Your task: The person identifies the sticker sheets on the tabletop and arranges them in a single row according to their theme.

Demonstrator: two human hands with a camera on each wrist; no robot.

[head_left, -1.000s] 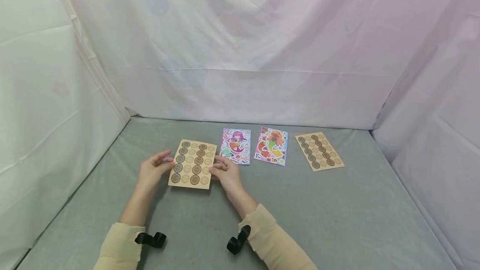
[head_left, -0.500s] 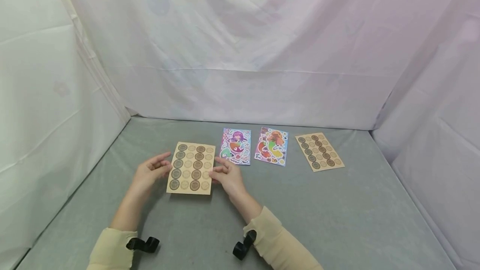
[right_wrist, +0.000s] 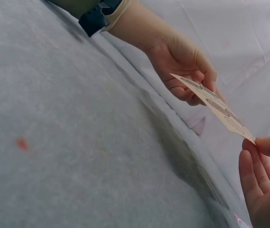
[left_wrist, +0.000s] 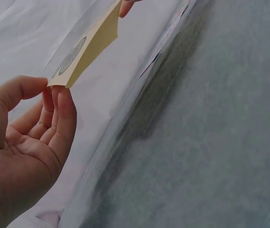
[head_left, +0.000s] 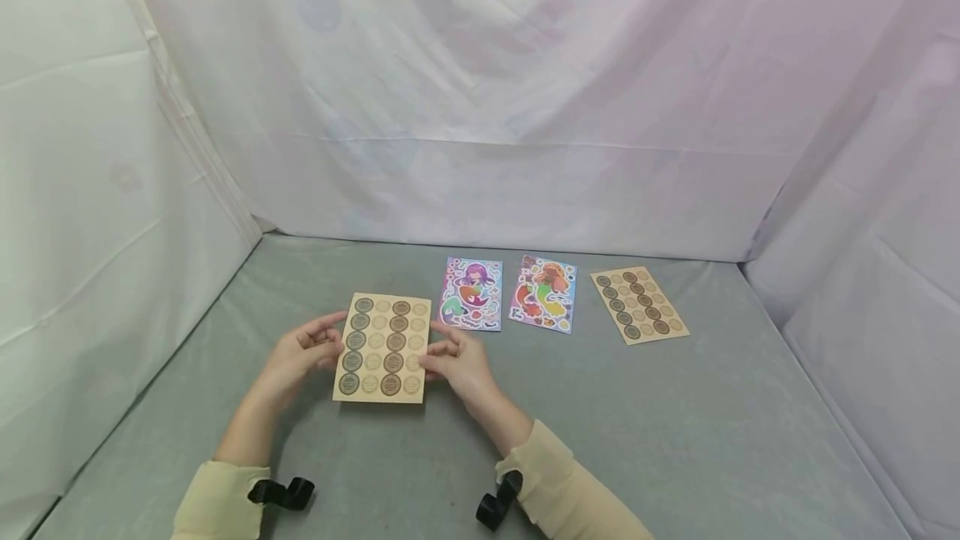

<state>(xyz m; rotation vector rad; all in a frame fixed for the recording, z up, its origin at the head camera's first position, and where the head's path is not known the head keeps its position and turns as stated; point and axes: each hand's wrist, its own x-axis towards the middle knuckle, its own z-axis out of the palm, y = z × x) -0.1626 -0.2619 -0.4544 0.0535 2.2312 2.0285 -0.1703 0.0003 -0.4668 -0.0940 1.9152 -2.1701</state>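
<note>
Sheet (head_left: 382, 348), tan and printed with rows of round seals, is held clear of the grey table (head_left: 675, 440), with its shadow cast below. Printed face turned up; location front left of the coloured cards.

Left hand (head_left: 296, 357): left edge of sheet pinched, thumb above, fingertips beneath. Right hand (head_left: 463, 365): right edge pinched likewise, thumb laid over the margin, fingers tucked under. Nothing else is grasped by either. Whether one layer or several is held cannot be told.

Lying flat on the table, further back and to the right, in a loose row: left card (head_left: 471, 294), right card (head_left: 543, 294), and spare sheet (head_left: 639, 305), this last set askew and printed with similar seals. The left card is nearest to the right hand.

Step in hand judged to be steady two-handed support. Light, even pressure is advised at both edges; thin stock would probably bow if squeezed inward. Thumbs are best confined to the margins, so that no seal is rubbed. Both wrists should be moved together, at equal height, lest the sheet be twisted or creased. Clearance from the left card is to be watched.
</note>
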